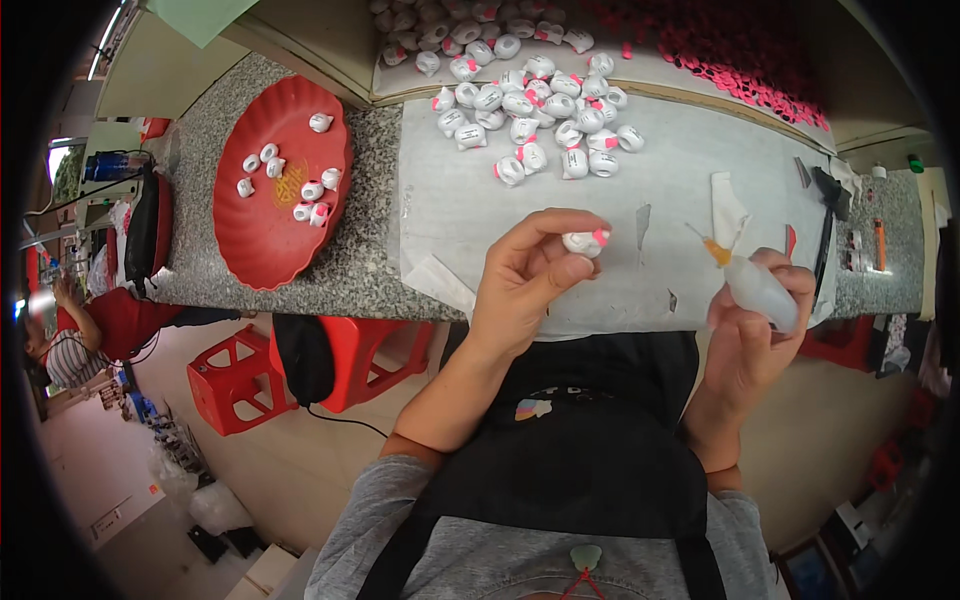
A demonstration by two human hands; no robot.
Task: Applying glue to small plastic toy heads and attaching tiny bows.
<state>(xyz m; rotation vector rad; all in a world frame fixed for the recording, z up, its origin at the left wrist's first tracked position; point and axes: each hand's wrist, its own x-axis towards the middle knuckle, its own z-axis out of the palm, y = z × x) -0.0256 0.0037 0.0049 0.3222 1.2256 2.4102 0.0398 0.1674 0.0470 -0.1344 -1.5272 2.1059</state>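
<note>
Pinching round white bead point(584, 241), squeezing translucent glue bottle point(757, 290)

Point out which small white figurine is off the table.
The small white figurine with a pink part, pinched in the left hand; the others lie on the grey mat or the red plate.

A small squeeze bottle point(757, 290), translucent white with an orange nozzle, sits in the right hand point(750, 330) just off the counter's near edge. A blue bottle-like container point(112, 165) lies past the counter's left end. On the floor at lower left rests a pale card with an orange mark point(125, 510), possibly a label.
</note>
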